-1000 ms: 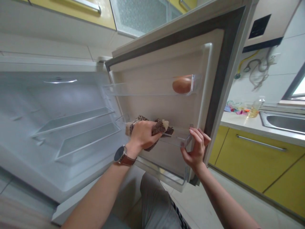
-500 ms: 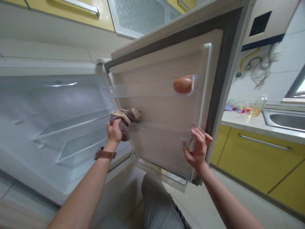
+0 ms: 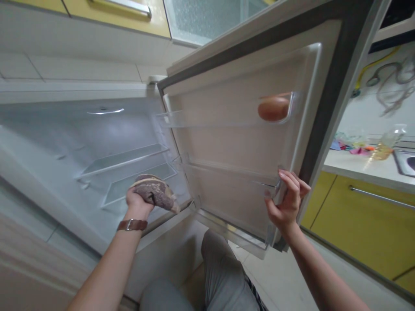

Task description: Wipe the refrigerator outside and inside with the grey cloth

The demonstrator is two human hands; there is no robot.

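My left hand [image 3: 139, 204] is closed around a bunched brown-grey cloth [image 3: 154, 191] with a pale edge. It is in front of the fridge interior's lower glass shelf [image 3: 129, 183], and whether the cloth touches anything there I cannot tell. My right hand [image 3: 288, 198] pinches the right end of the clear middle door shelf [image 3: 227, 172], thumb below and fingers above. The fridge door [image 3: 220, 147] stands wide open. On the upper door shelf [image 3: 210, 120], a brown egg-like object [image 3: 274, 108] rests at the right end.
Another clear shelf [image 3: 233, 237] is low on the door, just above my knee [image 3: 215, 250]. To the right, a counter [image 3: 372, 172] holds a clear bottle [image 3: 389, 142] of yellowish liquid and a sink [image 3: 405, 163]. Yellow cabinets [image 3: 366, 220] are underneath.
My left hand has drawn the cloth away from the door's hinge side, left and downward toward the interior. My right hand keeps its hold on the door shelf. The view has turned left.
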